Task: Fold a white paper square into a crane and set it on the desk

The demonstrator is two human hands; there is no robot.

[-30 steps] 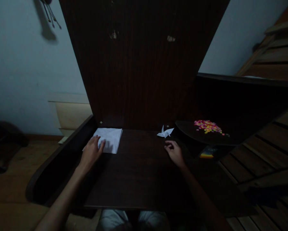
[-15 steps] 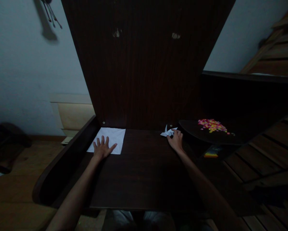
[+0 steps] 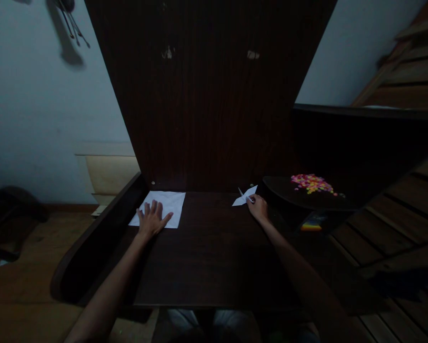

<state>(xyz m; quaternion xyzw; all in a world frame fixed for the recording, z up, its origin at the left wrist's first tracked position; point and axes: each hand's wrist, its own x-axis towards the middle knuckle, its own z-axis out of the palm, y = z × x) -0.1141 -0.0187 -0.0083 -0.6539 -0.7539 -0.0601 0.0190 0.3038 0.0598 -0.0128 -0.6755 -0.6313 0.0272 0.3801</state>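
My left hand (image 3: 152,220) lies with its fingers spread on a square sheet of white paper (image 3: 174,204) at the left of the dark wooden desk (image 3: 199,262). Faint creases run across the sheet. Toward the right, near the back board, my right hand (image 3: 258,208) pinches a white origami crane (image 3: 239,200) between thumb and fingers. The crane's wings are spread and one thin point sticks up; the fingertips cover part of its near end.
Small colourful pieces (image 3: 312,183) lie heaped on a raised curved shelf (image 3: 281,190) at the right. A rainbow-coloured item (image 3: 311,226) sits beneath it. A curved side panel (image 3: 92,247) borders the desk's left, and a tall dark board (image 3: 206,109) its back.
My right hand has turned the crane, so its wings now slant up to the right and its thin point leans left. My left hand stays on the sheet; the view shifts slightly.
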